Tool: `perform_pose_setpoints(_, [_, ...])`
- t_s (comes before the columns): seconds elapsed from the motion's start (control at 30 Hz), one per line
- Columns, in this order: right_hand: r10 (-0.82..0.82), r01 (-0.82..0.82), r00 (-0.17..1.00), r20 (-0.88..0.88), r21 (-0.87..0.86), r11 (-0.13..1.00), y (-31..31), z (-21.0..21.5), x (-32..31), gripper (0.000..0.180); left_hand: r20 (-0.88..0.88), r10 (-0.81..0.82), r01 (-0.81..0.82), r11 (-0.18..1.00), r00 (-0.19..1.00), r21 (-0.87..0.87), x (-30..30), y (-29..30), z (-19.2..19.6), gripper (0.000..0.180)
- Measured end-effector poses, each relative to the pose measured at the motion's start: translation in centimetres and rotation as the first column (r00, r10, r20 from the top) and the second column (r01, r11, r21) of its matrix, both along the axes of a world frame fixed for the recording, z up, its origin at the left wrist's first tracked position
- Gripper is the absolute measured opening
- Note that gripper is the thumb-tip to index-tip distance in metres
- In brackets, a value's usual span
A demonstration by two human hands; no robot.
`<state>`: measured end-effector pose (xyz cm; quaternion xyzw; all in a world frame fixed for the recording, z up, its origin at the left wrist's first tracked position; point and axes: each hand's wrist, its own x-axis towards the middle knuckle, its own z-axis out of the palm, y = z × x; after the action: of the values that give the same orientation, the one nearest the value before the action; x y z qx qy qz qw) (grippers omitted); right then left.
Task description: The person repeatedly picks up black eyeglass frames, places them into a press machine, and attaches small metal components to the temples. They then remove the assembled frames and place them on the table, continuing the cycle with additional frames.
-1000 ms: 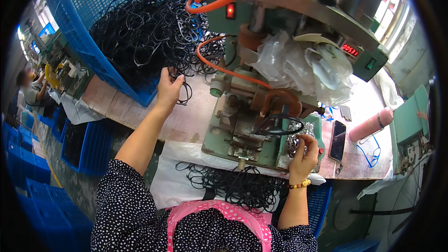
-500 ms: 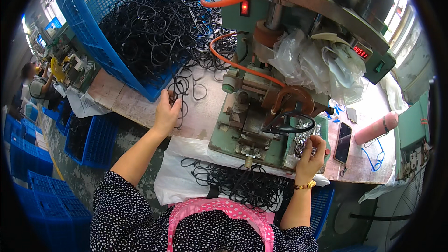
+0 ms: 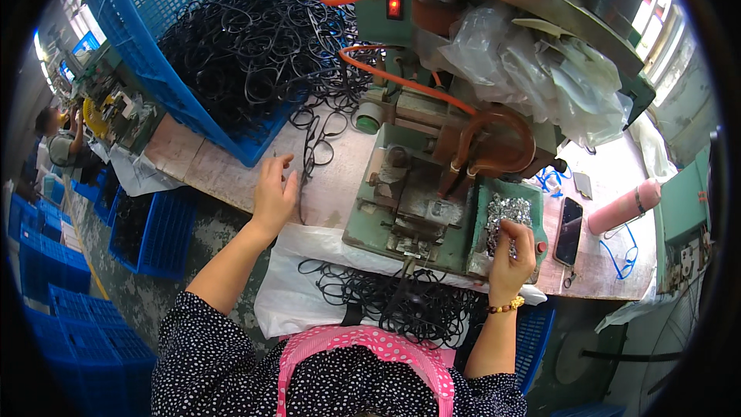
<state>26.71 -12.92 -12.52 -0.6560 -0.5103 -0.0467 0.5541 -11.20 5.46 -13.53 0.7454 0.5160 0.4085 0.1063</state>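
Left hand [image 3: 275, 194] half-open, looks empty, just beside loose black loops [image 3: 311, 145] on table [image 3: 336, 197]. Right hand [image 3: 512, 259] at metal bits [image 3: 509, 212] in green tray [image 3: 479, 212], fingers curled toward thumb; can't tell if it has one. More loops piled in blue basket [image 3: 139, 54].

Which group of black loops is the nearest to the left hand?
The few loose loops on the table, just right of the left hand; the heap in the blue basket and the bunch on the white sheet lie farther away.
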Motion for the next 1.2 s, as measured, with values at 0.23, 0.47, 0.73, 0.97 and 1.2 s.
perform_pose_setpoints(0.23, [0.013,-0.013,1.000,0.003,-0.014,1.000,0.1,0.0,0.0,0.017,-0.054,-0.025,0.019,0.993,0.998,-0.115,1.2,0.4,-0.8,0.025])
perform_pose_setpoints(0.47, [-0.009,0.010,0.999,0.043,-0.017,1.000,0.0,0.1,0.1,0.022,-0.224,0.094,-0.180,0.897,0.970,-0.404,-0.5,2.0,-2.7,0.032])
perform_pose_setpoints(0.73, [-0.006,0.006,1.000,0.014,-0.006,1.000,-0.1,0.0,0.2,0.020,-0.040,0.048,-0.063,0.747,0.998,-0.662,0.7,3.9,-3.0,0.022])
perform_pose_setpoints(0.97, [0.034,-0.034,0.998,-0.058,0.006,0.999,0.2,1.8,-0.3,0.019,0.188,-0.043,0.099,0.948,0.981,-0.301,2.1,-0.2,1.3,0.015])
perform_pose_setpoints(1.2, [0.253,-0.228,0.946,-0.205,0.134,0.964,1.4,6.1,-5.3,0.015,0.669,-0.243,0.426,0.897,0.703,-0.122,6.5,-6.2,10.8,0.009])
